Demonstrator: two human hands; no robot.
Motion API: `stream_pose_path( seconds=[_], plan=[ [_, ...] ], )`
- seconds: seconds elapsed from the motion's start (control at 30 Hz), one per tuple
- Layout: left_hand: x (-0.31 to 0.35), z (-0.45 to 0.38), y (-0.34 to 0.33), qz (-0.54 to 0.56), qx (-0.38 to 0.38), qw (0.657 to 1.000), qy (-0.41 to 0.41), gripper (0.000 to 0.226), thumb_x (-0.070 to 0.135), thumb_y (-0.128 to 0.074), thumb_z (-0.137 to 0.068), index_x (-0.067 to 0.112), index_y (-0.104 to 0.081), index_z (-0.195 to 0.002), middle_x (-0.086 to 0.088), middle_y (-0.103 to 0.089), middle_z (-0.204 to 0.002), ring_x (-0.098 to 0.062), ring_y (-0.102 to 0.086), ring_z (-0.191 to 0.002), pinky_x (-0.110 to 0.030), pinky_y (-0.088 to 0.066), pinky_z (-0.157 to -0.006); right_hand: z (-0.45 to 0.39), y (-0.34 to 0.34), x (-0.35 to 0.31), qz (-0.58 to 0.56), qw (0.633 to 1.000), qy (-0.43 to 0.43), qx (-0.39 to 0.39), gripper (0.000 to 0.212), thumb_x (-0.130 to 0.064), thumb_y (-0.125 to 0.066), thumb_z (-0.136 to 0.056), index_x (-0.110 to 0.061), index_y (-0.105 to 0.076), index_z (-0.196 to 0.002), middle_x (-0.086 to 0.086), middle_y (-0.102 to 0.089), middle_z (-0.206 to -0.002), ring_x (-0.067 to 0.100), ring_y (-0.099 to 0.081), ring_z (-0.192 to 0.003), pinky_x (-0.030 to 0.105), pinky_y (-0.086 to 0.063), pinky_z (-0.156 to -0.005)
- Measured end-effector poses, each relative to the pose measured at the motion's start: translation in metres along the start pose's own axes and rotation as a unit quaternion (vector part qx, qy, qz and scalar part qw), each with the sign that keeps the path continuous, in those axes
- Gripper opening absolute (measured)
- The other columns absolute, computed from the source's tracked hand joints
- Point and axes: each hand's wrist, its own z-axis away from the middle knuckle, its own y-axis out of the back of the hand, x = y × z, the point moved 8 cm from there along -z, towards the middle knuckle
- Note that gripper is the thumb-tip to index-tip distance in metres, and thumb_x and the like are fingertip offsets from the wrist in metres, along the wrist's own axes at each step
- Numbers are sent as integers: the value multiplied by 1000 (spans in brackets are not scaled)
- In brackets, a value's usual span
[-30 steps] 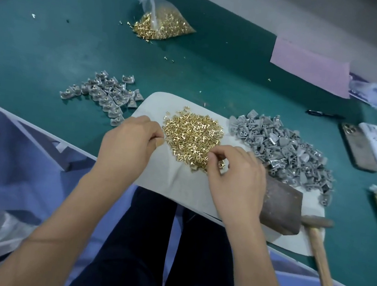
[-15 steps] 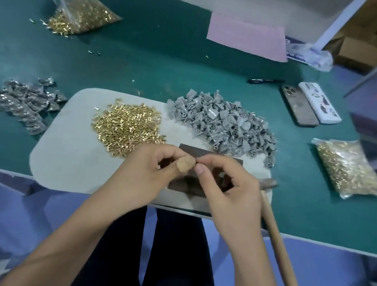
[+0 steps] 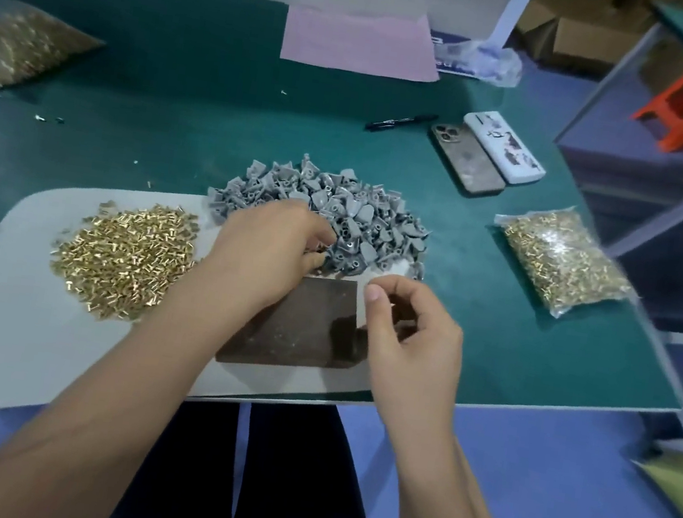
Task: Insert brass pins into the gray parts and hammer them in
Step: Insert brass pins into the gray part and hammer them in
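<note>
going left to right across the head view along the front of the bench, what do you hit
loose brass pin pile → left hand in the gray parts pile → dark metal block → right hand → sealed bag of brass pins

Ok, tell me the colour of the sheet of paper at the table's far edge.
Pale pink sheet of paper, head view.

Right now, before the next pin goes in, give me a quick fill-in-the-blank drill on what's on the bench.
1. The left hand reaches into the pile of ____ parts.
2. The loose brass pins lie on the pale mat, on the ____ side of the dark metal block.
3. The black pen lies beside two ____.
4. The right hand hovers by the block's ____ edge.

Missing words: gray; left; phones; right
</note>
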Motion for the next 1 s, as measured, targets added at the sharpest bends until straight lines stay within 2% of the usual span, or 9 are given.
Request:
stream_pose_path(
  seconds=[0.07,0.17,0.23,0.33,0.47,0.57,0.67,0.8,1.0],
  plan=[
    [3,-8,-4,-33,-13,999,-6,29,39,-70,-90,43,-67,-118,10,-64,-107,-16,-62,-104,-33,-52,-77,-1,0,0,-1,1000,-1,-3,12,-21,-68,-96,-29,-70,-88,-14,-65,-72,8,-56,-62,12,-39,-58],
    [2,-12,0,-27,2,1000,-11,20,44,-72,-88,42,-71,-108,16,-66,-98,-13,-61,-98,-30,-46,-67,0,0,0,-3,1000,-1,-8,13,-19,-67,-97,-28,-70,-88,-16,-64,-71,6,-56,-61,10,-38,-57],
    [-2,-5,10,27,33,999,-3,19,51,-69,-87,41,-69,-102,20,-65,-92,-6,-59,-90,-25,-38,-59,0,0,0,-4,1000,-4,-10,14,-19,-67,-97,-29,-70,-88,-16,-64,-72,7,-57,-61,11,-39,-57],
    [-12,21,26,155,74,985,27,20,59,-61,-88,41,-61,-97,24,-62,-86,5,-55,-79,-22,-40,-60,2,-1,0,-6,1000,-1,-12,14,-17,-67,-97,-28,-70,-88,-15,-65,-73,8,-58,-64,14,-40,-60],
    [-19,71,36,200,92,975,35,23,64,-55,-85,42,-56,-90,27,-61,-90,5,-52,-69,-25,-38,-55,8,-10,-7,-3,999,20,-40,13,-16,-68,-97,-26,-70,-89,-14,-65,-75,9,-59,-68,15,-41,-63],
    [-22,100,34,147,115,982,42,21,58,-58,-82,37,-57,-87,19,-59,-82,0,-53,-74,-25,-41,-57,13,-19,-14,20,996,48,-79,12,-18,-67,-97,-28,-69,-92,-13,-66,-81,7,-59,-73,15,-41,-66],
    [-19,111,26,68,118,990,26,16,47,-63,-83,32,-63,-88,12,-57,-87,-14,-55,-89,-30,-45,-63,17,-32,-20,69,985,84,-137,9,-20,-63,-100,-28,-67,-96,-13,-64,-88,7,-57,-81,22,-40,-72],
    [-23,114,20,108,106,988,14,22,48,-64,-83,33,-62,-99,14,-54,-94,-12,-54,-96,-36,-51,-72,18,-38,-24,106,976,103,-160,6,-19,-63,-100,-23,-68,-98,-11,-64,-94,19,-59,-93,35,-48,-79],
    [-33,120,17,172,118,978,29,20,43,-65,-87,41,-64,-107,19,-57,-97,-3,-54,-99,-38,-53,-76,16,-46,-44,209,950,170,-157,4,-19,-68,-95,-21,-70,-92,-9,-62,-91,16,-56,-94,36,-47,-85]
  ],
)
